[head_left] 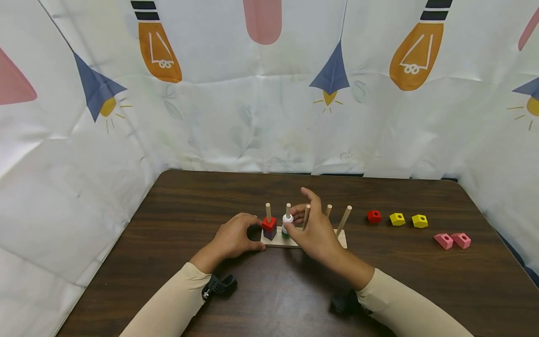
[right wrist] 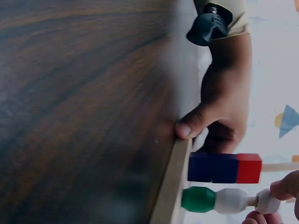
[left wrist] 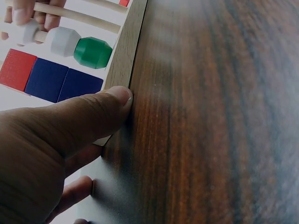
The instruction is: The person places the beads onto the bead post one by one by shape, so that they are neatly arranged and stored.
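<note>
A wooden peg board [head_left: 276, 242] with several upright pegs stands on the table. My left hand [head_left: 235, 238] grips its left end, thumb on the front edge and fingers behind. The leftmost peg carries a red cube [left wrist: 17, 70] above two dark blue cubes [left wrist: 46, 79]. On the second peg, a green bead [right wrist: 198, 199] sits at the bottom with a white bead [right wrist: 230, 200] on it. Higher on that peg, my right hand [head_left: 321, 238] pinches another white bead [right wrist: 267, 202] between thumb and fingers. A gap of bare peg shows between the two white beads.
Right of the board lie a red block [head_left: 374, 216], two yellow blocks [head_left: 397, 219] and two pink blocks [head_left: 444, 241]. More bare pegs [head_left: 344, 220] rise from the board's right part. A printed cloth [head_left: 261, 121] hangs behind the dark wooden table [head_left: 202, 192].
</note>
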